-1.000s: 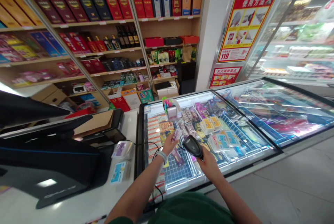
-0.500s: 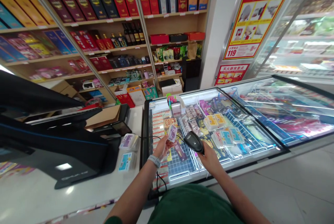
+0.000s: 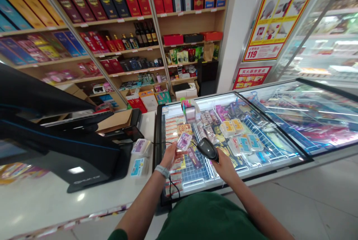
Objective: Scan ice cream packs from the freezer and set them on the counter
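A small clear pack with a purple label [image 3: 184,141] is held in my left hand [image 3: 171,155], over the glass top of a chest freezer [image 3: 195,184]. To its right, my right hand [image 3: 223,162] grips a black handheld scanner [image 3: 207,149], its head tilted toward the pack without touching it. Yellow-labelled packs [image 3: 232,125] and blue-labelled packs [image 3: 247,143] rest on the freezer glass beyond the scanner. On the white counter at left lie a purple-labelled pack [image 3: 140,146] and a blue-labelled pack [image 3: 138,167].
A large black terminal [image 3: 92,154] stands on the counter [image 3: 106,202] at left. The scanner's dark cable [image 3: 173,184] hangs by the freezer's left edge. Shelves [image 3: 123,19] of boxes and bottles line the back; red signs [image 3: 275,19] hang on the pillar.
The pack in my left hand has turned, so its purple label shows broader and flatter. The whole view has shifted slightly; my right hand still holds the scanner.
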`<state>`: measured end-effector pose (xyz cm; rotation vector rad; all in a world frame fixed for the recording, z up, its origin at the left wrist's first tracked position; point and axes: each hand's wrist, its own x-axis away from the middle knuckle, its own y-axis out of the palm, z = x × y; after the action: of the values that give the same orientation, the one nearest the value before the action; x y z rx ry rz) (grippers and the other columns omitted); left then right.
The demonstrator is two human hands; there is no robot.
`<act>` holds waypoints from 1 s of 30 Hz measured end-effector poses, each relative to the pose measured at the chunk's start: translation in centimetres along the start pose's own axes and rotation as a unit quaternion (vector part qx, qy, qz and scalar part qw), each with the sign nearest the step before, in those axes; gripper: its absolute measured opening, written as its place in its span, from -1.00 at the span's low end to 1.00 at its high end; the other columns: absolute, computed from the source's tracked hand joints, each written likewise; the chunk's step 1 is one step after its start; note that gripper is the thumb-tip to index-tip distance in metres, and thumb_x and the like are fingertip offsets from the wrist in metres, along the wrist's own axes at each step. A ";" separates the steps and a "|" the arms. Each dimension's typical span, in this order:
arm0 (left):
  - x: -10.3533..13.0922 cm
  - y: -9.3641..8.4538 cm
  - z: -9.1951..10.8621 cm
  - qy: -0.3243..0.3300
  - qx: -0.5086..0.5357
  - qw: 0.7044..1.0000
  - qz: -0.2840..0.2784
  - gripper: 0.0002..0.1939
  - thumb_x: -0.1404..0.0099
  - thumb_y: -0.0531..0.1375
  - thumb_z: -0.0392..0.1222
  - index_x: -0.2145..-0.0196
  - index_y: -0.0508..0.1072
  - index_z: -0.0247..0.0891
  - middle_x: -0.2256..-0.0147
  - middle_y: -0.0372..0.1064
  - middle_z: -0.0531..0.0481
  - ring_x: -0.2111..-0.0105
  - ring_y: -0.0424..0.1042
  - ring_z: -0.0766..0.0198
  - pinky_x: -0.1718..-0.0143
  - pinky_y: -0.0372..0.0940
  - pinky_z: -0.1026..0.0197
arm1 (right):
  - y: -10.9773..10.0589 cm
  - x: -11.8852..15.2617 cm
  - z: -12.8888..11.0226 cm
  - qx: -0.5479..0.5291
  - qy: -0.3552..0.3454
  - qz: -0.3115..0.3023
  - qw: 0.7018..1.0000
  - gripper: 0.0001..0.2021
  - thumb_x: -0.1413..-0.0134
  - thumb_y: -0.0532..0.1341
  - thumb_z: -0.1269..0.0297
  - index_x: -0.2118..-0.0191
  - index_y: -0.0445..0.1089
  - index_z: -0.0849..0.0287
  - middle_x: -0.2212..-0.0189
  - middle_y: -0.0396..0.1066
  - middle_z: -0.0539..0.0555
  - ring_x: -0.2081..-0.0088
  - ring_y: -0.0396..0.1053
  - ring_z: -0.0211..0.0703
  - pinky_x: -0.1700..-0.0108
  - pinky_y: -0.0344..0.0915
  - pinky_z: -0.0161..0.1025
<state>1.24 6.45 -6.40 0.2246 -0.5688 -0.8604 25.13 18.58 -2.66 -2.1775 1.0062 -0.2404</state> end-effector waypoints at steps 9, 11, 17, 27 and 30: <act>0.1 0.0 0.5 0.002 -0.013 1.000 -0.022 -0.73 -0.23 0.21 -0.27 0.10 0.34 -0.29 0.27 0.50 -0.08 0.40 0.55 0.29 0.47 0.42 0.39 | -0.4 0.1 -0.5 -0.005 0.009 -0.013 1.000 -0.70 0.01 0.09 0.40 0.09 0.25 0.23 0.20 0.41 0.19 0.15 0.39 0.01 0.12 0.27 -0.16; 0.3 0.0 0.6 0.001 -0.010 1.000 -0.026 -0.68 -0.20 0.23 -0.30 0.08 0.33 -0.28 0.27 0.51 -0.08 0.37 0.55 0.28 0.42 0.43 0.37 | -0.4 0.0 -0.5 -0.005 0.007 -0.012 1.000 -0.72 0.00 0.08 0.39 0.11 0.26 0.22 0.22 0.41 0.18 0.16 0.40 0.01 0.14 0.28 -0.16; 0.3 -0.4 0.5 0.004 0.012 1.000 -0.027 -0.66 -0.07 0.32 -0.33 0.18 0.37 -0.28 0.22 0.50 -0.12 0.24 0.54 0.19 0.23 0.43 0.23 | -0.3 -0.1 -0.7 -0.018 -0.007 -0.001 1.000 -0.78 -0.01 0.08 0.38 0.16 0.26 0.16 0.28 0.41 0.11 0.20 0.41 -0.02 0.17 0.29 -0.18; 0.0 -1.2 -0.3 -0.017 0.021 1.000 0.006 -0.64 0.03 0.36 -0.39 0.26 0.37 -0.26 0.29 0.49 -0.05 0.29 0.53 0.19 0.31 0.43 0.25 | -0.4 -0.4 -0.9 -0.004 -0.001 -0.009 1.000 -0.79 -0.01 0.08 0.38 0.17 0.27 0.18 0.28 0.42 0.13 0.21 0.40 -0.02 0.20 0.27 -0.20; -0.1 -1.3 -0.4 -0.020 0.024 0.999 0.018 -0.68 -0.02 0.34 -0.39 0.26 0.38 -0.27 0.31 0.49 -0.05 0.33 0.53 0.23 0.32 0.42 0.27 | -0.4 -0.4 -0.8 -0.004 0.006 -0.013 1.000 -0.76 -0.01 0.08 0.39 0.14 0.27 0.19 0.28 0.42 0.14 0.21 0.41 -0.02 0.21 0.27 -0.21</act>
<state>0.56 5.74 -7.28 0.2405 -0.6306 -0.8186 24.72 18.64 -1.73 -2.1993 0.9886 -0.2618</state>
